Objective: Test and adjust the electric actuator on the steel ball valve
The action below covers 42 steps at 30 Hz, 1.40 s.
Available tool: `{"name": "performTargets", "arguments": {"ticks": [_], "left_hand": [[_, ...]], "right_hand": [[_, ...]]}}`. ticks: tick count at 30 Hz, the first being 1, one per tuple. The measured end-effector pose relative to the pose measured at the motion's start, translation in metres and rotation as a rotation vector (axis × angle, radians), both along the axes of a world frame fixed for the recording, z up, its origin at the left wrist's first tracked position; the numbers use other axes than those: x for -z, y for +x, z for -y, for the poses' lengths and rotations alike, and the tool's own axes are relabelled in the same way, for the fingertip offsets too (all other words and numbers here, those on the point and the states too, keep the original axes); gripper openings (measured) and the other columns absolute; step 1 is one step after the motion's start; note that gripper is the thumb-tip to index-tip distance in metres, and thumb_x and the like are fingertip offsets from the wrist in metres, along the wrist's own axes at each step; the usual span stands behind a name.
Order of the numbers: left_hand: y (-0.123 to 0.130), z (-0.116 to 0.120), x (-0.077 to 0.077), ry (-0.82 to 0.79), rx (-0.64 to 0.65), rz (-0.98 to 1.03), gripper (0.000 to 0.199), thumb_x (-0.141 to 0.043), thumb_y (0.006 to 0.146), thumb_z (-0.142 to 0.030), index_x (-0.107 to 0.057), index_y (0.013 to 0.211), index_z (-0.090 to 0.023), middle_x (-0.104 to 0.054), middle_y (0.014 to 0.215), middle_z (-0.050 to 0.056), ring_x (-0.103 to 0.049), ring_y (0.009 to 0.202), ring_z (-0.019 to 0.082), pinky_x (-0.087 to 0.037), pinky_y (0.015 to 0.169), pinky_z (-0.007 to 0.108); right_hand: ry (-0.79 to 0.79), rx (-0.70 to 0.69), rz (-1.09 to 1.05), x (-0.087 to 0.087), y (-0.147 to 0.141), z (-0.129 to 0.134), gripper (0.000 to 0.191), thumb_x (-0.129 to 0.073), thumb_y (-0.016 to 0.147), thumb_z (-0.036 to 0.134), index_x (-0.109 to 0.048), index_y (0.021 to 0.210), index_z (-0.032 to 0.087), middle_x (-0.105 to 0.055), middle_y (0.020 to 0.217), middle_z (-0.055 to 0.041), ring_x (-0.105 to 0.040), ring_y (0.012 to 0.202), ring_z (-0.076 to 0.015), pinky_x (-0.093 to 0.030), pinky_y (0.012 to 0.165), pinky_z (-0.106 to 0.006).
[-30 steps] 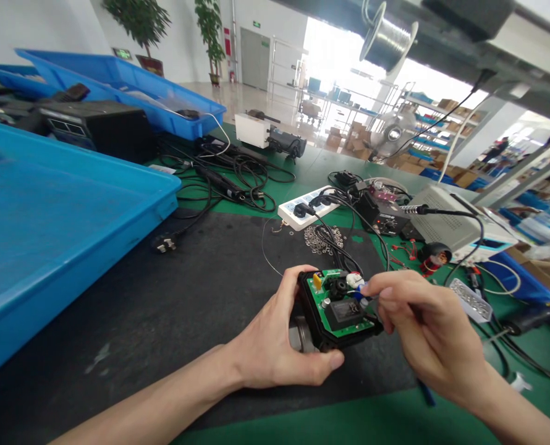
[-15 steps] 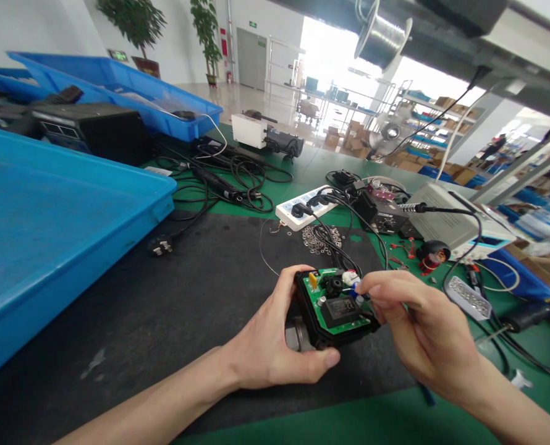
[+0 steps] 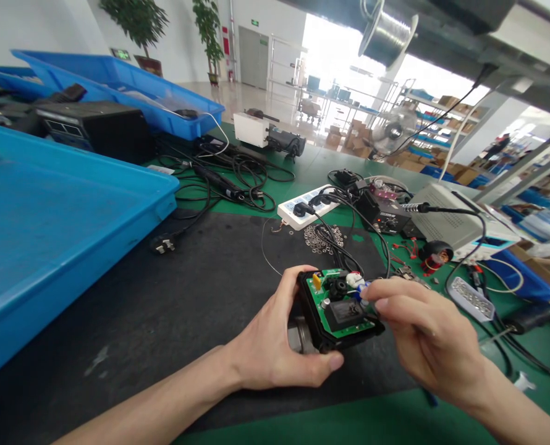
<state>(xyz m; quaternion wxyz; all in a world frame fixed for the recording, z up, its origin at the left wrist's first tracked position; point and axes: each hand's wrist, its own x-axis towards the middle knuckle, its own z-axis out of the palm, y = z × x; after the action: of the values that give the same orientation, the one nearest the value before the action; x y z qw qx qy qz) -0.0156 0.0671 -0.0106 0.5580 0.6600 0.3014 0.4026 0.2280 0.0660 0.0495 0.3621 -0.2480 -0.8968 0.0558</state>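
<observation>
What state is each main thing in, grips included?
Left grip: holding housing
Black housing: open, circuit board exposed
Right grip: at blue component, hold unclear
Power strip: plugs inserted
Loose plug: unplugged, on mat
Black control box: red indicator lit
Metal rings: loose, heaped on mat

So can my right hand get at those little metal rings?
Probably yes: the metal rings lie exposed at left, though black cables cross their right part and the right hand is at the circuit board.
</observation>
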Motion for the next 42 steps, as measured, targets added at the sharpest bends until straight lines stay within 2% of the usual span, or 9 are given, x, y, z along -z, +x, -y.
{"name": "performTargets", "arguments": {"ticks": [7, 10, 13, 17, 21, 31, 34, 39, 42], "left_hand": [[0.0, 0.001, 0.001, -0.001, -0.012, 0.004, 0.088, -0.086, 0.07, -0.03, -0.033, 0.14, -0.029, -0.057, 0.133, 0.004, -0.058, 0.119, 0.025, -0.051, 0.107, 0.041], [0.0, 0.001, 0.003, -0.005, -0.01, 0.014, 0.087, -0.087, 0.071, -0.031, -0.034, 0.14, -0.03, -0.057, 0.134, 0.004, -0.058, 0.119, 0.025, -0.052, 0.106, 0.041], [0.001, 0.001, 0.003, -0.007, -0.004, 0.022, 0.087, -0.087, 0.071, -0.03, -0.034, 0.141, -0.03, -0.057, 0.134, 0.004, -0.058, 0.12, 0.025, -0.052, 0.106, 0.041], [0.002, 0.002, 0.003, -0.018, -0.001, 0.027, 0.088, -0.086, 0.071, -0.027, -0.034, 0.143, -0.032, -0.056, 0.135, 0.004, -0.058, 0.122, 0.026, -0.053, 0.107, 0.041], [0.003, 0.002, 0.003, -0.024, 0.009, 0.026, 0.089, -0.085, 0.071, -0.025, -0.034, 0.143, -0.034, -0.056, 0.137, 0.003, -0.058, 0.124, 0.026, -0.053, 0.108, 0.041], [0.003, 0.003, 0.003, -0.026, 0.009, 0.032, 0.088, -0.085, 0.072, -0.025, -0.034, 0.144, -0.032, -0.056, 0.136, 0.005, -0.059, 0.122, 0.026, -0.053, 0.108, 0.042], [0.003, 0.003, 0.003, -0.017, 0.013, 0.028, 0.088, -0.085, 0.073, -0.026, -0.034, 0.143, -0.031, -0.056, 0.136, 0.005, -0.059, 0.122, 0.026, -0.054, 0.107, 0.042], [0.002, 0.003, 0.004, -0.042, 0.019, 0.025, 0.09, -0.086, 0.073, -0.029, -0.032, 0.145, -0.031, -0.055, 0.137, 0.007, -0.06, 0.123, 0.028, -0.053, 0.108, 0.044], [0.002, 0.003, 0.004, -0.042, 0.023, 0.013, 0.091, -0.086, 0.073, -0.028, -0.031, 0.145, -0.031, -0.055, 0.138, 0.007, -0.059, 0.123, 0.027, -0.054, 0.108, 0.044]], "right_hand": [[-0.19, 0.036, -0.088, -0.005, -0.005, 0.002, 0.04, -0.05, 0.097, -0.004, -0.056, 0.124, 0.024, -0.065, 0.112, -0.0019, -0.064, 0.096, -0.0095, -0.052, 0.078, -0.02], [-0.253, 0.141, -0.086, -0.015, -0.01, 0.004, 0.031, -0.051, 0.102, 0.005, -0.059, 0.122, 0.027, -0.065, 0.104, 0.001, -0.063, 0.088, -0.0078, -0.05, 0.077, -0.018], [-0.283, 0.24, -0.031, -0.029, -0.016, 0.002, 0.025, -0.053, 0.106, 0.014, -0.061, 0.124, 0.03, -0.068, 0.104, 0.0036, -0.065, 0.093, -0.0073, -0.048, 0.082, -0.017], [-0.406, 0.283, 0.004, -0.045, -0.023, -0.006, 0.018, -0.057, 0.106, 0.021, -0.065, 0.118, 0.032, -0.073, 0.107, 0.0072, -0.069, 0.094, -0.0068, -0.05, 0.081, -0.016], [-0.534, 0.267, -0.006, -0.053, -0.026, -0.014, 0.013, -0.059, 0.106, 0.026, -0.068, 0.115, 0.031, -0.074, 0.099, 0.0081, -0.07, 0.087, -0.007, -0.051, 0.075, -0.016], [-0.593, 0.238, -0.035, -0.057, -0.029, -0.02, 0.011, -0.06, 0.104, 0.023, -0.07, 0.109, 0.024, -0.071, 0.099, 0.0037, -0.063, 0.085, -0.0095, -0.047, 0.073, -0.019], [-0.695, 0.209, -0.101, -0.057, -0.027, -0.026, 0.011, -0.062, 0.104, 0.027, -0.07, 0.108, 0.022, -0.071, 0.094, 0.0012, -0.06, 0.078, -0.01, -0.044, 0.065, -0.02], [-0.97, 0.104, -0.17, -0.053, -0.02, -0.039, 0.023, -0.063, 0.104, 0.035, -0.069, 0.116, 0.017, -0.07, 0.084, -0.002, -0.05, 0.06, -0.0086, -0.038, 0.051, -0.021], [-1.006, 0.087, -0.181, -0.052, -0.019, -0.042, 0.023, -0.065, 0.102, 0.034, -0.069, 0.117, 0.016, -0.071, 0.085, -0.0029, -0.049, 0.057, -0.0076, -0.039, 0.05, -0.02]]}}
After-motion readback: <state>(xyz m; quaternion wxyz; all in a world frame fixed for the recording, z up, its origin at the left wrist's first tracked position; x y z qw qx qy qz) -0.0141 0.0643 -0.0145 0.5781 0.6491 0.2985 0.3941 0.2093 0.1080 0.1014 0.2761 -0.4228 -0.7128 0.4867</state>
